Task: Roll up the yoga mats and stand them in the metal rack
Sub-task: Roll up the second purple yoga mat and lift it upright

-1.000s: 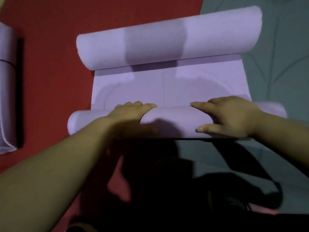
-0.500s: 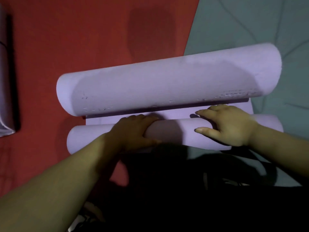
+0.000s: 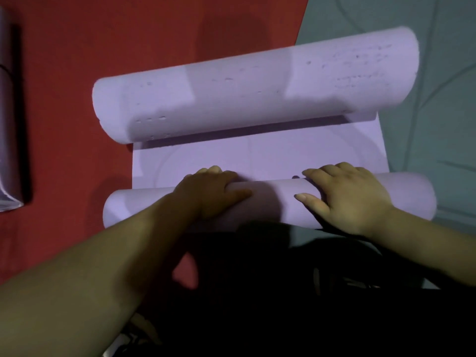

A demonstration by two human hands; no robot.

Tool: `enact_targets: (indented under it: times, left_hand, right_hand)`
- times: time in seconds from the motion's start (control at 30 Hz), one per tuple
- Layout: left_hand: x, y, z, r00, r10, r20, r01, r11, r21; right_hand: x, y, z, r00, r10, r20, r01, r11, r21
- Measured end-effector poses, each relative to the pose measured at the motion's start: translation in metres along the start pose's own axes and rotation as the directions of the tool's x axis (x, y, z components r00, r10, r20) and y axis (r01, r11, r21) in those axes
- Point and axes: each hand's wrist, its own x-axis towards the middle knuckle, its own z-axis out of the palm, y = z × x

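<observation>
A lavender yoga mat lies across the floor with both ends curled. Its thick far roll (image 3: 257,88) sits beyond a flat strip (image 3: 257,158). The thinner near roll (image 3: 270,202) lies just in front of me, and both hands are on it. My left hand (image 3: 208,191) curls over its top, fingers down the far side and thumb on the near side. My right hand (image 3: 347,194) rests on it with fingers spread and fairly straight, reaching the crease where roll meets flat strip. No metal rack is in view.
Red flooring (image 3: 77,60) is under the mat's left part and teal flooring (image 3: 438,99) under its right. Another pale rolled mat (image 3: 7,124) lies at the left edge. My dark-clothed legs (image 3: 283,305) fill the bottom.
Half a second ago the far roll lay almost against the near roll; now it is farther off, with a flat strip showing between them. Both hands stay on the near roll.
</observation>
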Motion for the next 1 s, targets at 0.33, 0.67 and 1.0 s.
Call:
enact_targets:
  times: [0.33, 0.67, 1.0]
  left_hand:
    - [-0.032, -0.005, 0.015, 0.925, 0.021, -0.380, 0.074, 0.970, 0.233]
    - [-0.006, -0.013, 0.011, 0.911, -0.058, -0.408, 0.139, 0.975, 0.171]
    - [0.011, -0.018, -0.009, 0.931, -0.099, -0.351, 0.150, 0.981, 0.122]
  right_hand:
    - [0.028, 0.011, -0.014, 0.989, 0.027, 0.145, -0.036, 0.998, 0.059]
    - [0.055, 0.018, -0.024, 0.985, 0.041, 0.168, -0.069, 0.984, 0.162]
    - [0.025, -0.003, -0.010, 0.997, 0.076, -0.032, -0.078, 0.993, -0.086]
